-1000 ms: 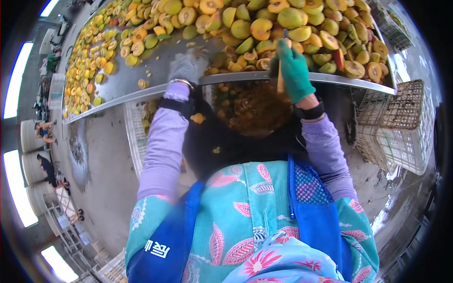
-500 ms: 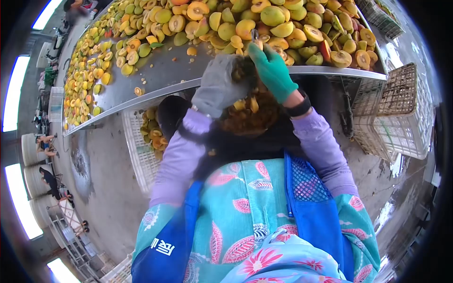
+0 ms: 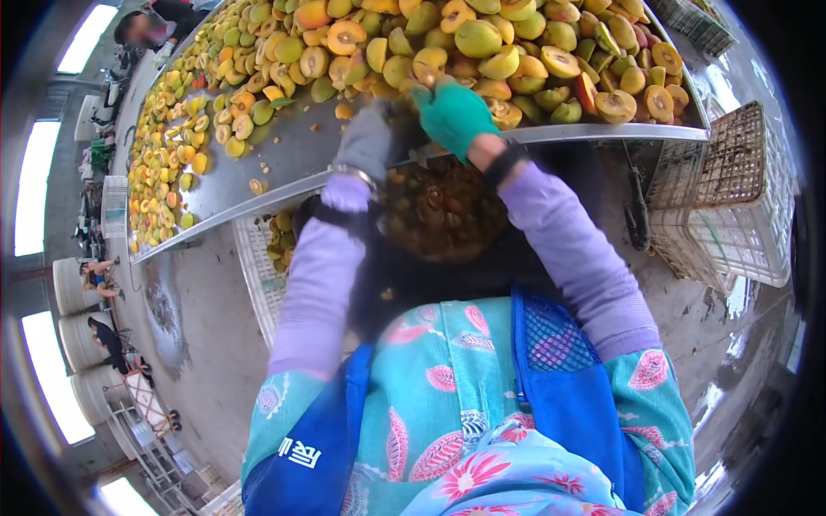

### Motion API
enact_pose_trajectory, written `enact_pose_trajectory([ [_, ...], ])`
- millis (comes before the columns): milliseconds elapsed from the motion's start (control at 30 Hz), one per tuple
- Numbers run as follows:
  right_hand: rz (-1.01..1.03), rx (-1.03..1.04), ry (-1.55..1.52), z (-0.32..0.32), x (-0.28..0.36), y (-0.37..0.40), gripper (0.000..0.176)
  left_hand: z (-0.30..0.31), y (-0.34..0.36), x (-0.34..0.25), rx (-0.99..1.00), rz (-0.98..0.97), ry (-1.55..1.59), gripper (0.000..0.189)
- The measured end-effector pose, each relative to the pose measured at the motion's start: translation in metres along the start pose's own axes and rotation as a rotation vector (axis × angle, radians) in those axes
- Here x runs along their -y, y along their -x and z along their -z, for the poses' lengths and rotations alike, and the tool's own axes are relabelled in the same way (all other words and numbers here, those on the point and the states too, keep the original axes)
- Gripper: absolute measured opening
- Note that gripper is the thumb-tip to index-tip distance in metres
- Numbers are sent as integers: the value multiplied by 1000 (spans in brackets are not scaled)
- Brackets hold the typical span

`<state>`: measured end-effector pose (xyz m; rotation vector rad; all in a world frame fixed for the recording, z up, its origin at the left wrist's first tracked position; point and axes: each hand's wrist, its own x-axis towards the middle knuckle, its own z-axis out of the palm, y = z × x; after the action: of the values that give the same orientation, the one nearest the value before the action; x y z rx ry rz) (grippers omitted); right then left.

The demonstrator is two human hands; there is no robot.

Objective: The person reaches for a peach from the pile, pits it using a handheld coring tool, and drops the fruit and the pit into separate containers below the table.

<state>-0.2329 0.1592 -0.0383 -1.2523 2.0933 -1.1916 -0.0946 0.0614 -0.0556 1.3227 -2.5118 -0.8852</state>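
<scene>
My left hand (image 3: 368, 139), in a grey glove, is smeared by motion over the table's front edge, beside the fruit heap. Its fingers cannot be made out. My right hand (image 3: 456, 119), in a green glove, is closed at the near side of the heap, its fingertips against the fruit; what it grips is blurred. Halved yellow-green peaches or similar stone fruit (image 3: 477, 39) are piled in front of both hands on the metal table (image 3: 215, 176). Below my hands, a dark mass of pits and scraps (image 3: 443, 211) sits at my lap.
White plastic crates (image 3: 731, 206) are stacked on the right. Another crate (image 3: 255, 267) with fruit stands under the table at left. A person (image 3: 159, 26) is at the far left end, and a second fruit spread (image 3: 159, 193) covers that side. Large pale tubs (image 3: 73, 288) line the wall.
Both hands have moved apart and toward the heap, leftward in view. Earlier they were together with a dark piece at the left hand and a metal tip at the right.
</scene>
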Motion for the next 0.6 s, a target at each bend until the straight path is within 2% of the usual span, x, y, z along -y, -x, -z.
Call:
enact_pose_trajectory([
  [33,-36,90,-65,-1,-1,-2,51,2,-7,8,38,31,83,44],
  [67,-68,173,-126,0,-1,-7,52,10,-8,1,199,156,244,39],
  [167,-141,372,-341,6,1,-15,52,37,27,-38,130,-6,-35,32],
  [200,-164,416,-428,9,-3,-11,50,25,29,-20,-31,-156,100,27],
  [233,-191,460,-512,11,-6,-4,48,18,31,-2,-49,-137,205,26],
  [300,-108,364,-600,26,-3,19,46,9,53,4,-79,-95,438,23],
  [400,-73,230,-711,38,-4,35,42,22,67,4,-47,-337,208,24],
  [467,-107,63,-787,41,-7,37,40,39,52,-26,-169,-310,111,22],
  [500,-183,51,-824,45,-6,35,39,41,41,-38,-227,-296,66,22],
  [533,-260,35,-859,53,-3,32,38,35,19,-40,-279,-394,20,33],
  [600,-347,-45,-938,62,9,33,35,13,-12,-60,-108,-201,-329,43],
])
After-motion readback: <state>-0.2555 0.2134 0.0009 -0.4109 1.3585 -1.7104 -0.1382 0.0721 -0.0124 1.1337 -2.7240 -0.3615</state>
